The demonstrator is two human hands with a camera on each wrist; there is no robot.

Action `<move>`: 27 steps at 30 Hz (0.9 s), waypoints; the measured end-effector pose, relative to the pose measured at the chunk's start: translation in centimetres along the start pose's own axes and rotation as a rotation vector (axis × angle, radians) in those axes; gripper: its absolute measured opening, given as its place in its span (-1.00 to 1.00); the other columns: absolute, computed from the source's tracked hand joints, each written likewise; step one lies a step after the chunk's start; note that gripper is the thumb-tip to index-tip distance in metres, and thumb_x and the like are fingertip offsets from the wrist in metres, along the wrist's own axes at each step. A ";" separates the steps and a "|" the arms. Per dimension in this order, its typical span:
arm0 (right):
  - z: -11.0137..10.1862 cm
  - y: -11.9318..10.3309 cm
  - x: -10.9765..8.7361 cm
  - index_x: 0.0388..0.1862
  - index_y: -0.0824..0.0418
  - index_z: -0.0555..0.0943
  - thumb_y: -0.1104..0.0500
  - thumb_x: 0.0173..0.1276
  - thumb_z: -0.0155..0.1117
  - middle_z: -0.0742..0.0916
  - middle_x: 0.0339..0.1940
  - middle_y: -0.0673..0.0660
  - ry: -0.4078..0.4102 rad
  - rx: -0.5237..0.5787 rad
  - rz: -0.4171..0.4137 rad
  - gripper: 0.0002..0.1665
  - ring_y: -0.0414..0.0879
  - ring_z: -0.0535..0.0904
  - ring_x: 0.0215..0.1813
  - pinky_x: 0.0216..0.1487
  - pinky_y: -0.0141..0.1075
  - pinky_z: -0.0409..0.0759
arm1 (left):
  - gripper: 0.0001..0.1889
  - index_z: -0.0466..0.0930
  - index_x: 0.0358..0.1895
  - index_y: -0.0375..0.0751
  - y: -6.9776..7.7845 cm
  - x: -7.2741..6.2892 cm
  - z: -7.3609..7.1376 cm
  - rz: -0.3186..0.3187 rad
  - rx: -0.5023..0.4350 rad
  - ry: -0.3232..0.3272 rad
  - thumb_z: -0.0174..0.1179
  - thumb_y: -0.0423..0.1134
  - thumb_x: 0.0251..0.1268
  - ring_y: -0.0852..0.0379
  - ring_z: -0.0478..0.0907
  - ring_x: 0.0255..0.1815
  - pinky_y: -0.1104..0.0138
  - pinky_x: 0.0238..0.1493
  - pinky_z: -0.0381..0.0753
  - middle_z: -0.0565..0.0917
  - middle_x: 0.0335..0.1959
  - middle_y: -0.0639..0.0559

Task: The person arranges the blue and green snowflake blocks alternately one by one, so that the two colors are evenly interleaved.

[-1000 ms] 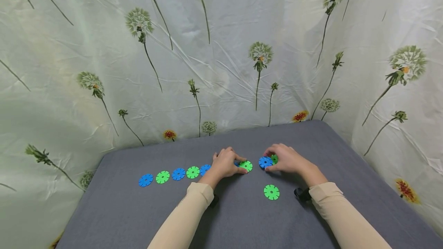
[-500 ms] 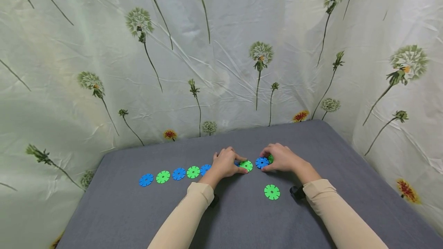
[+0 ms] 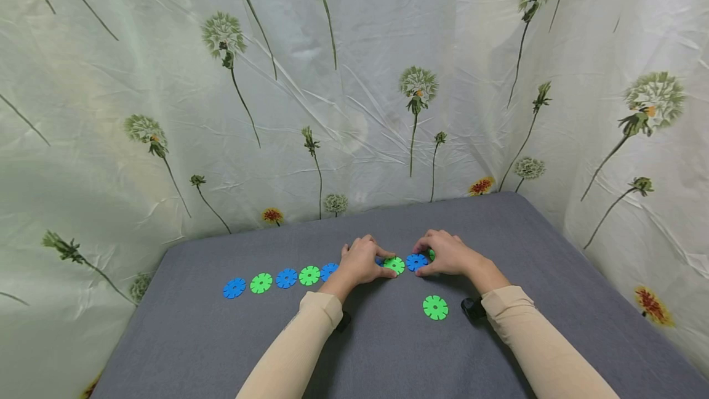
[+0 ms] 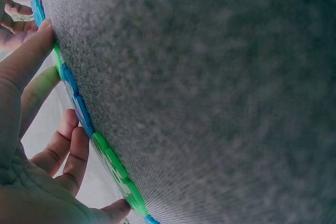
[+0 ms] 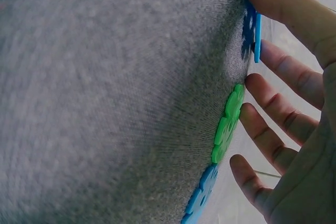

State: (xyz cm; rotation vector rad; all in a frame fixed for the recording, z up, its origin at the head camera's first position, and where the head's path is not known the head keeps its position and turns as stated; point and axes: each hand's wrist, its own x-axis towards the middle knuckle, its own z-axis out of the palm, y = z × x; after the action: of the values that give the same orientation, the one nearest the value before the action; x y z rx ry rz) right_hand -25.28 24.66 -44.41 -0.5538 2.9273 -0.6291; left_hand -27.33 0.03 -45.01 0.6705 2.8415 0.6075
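Observation:
In the head view my left hand [image 3: 362,261] holds a green slotted disc [image 3: 394,265] on the cloth between thumb and forefinger. Just right of it, my right hand [image 3: 450,254] pinches a blue slotted disc [image 3: 416,262] by its edges. The right wrist view shows this blue disc [image 5: 258,38] slightly above the cloth, with a shadow beneath. Under my right hand lies another green disc [image 5: 228,124], with a further blue disc [image 5: 200,195] beyond it. My left hand partly covers a blue disc [image 4: 76,100] and a green disc [image 4: 119,174].
A row of alternating blue and green discs runs left, from a blue disc [image 3: 328,271] to the end blue disc [image 3: 234,288]. One loose green disc [image 3: 435,308] lies nearer me. Grey cloth [image 3: 388,350] covers the table; a flowered curtain [image 3: 354,91] hangs behind.
My right hand has moved left and brought the blue disc close to the green one. The left hand stays where it was.

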 end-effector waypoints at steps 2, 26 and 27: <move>0.0 0.0 0.0 0.11 0.10 0.80 -0.12 0.21 0.70 0.70 0.01 0.07 -0.002 0.000 -0.004 -0.44 0.03 0.58 0.06 -0.01 0.00 0.43 | -0.51 0.81 0.21 0.35 0.0 0.0 0.0 -0.001 0.002 0.000 0.60 0.16 0.18 -0.07 0.51 0.21 -0.45 0.60 0.09 0.62 0.12 0.03; 0.2 -0.3 -0.1 0.12 0.03 0.78 -0.14 0.20 0.71 0.66 0.00 0.05 -0.016 0.008 0.031 -0.44 0.00 0.52 0.04 0.01 0.05 0.42 | -0.51 0.81 0.21 0.36 0.1 -0.1 0.1 -0.010 -0.004 0.003 0.60 0.17 0.18 -0.09 0.50 0.25 -0.44 0.61 0.08 0.62 0.17 0.03; 0.3 -0.3 -0.1 0.12 0.03 0.78 -0.14 0.21 0.71 0.66 0.01 0.05 -0.018 0.007 0.034 -0.44 0.01 0.53 0.05 0.02 0.07 0.43 | -0.51 0.81 0.21 0.36 0.0 -0.1 0.1 -0.009 -0.002 0.002 0.60 0.17 0.18 -0.09 0.50 0.25 -0.44 0.61 0.08 0.61 0.16 0.03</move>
State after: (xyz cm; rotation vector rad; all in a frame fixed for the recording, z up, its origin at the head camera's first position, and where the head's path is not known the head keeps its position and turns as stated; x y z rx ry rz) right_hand -25.09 24.35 -44.53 -0.5051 2.9104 -0.6269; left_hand -27.23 0.08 -45.09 0.6565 2.8436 0.6092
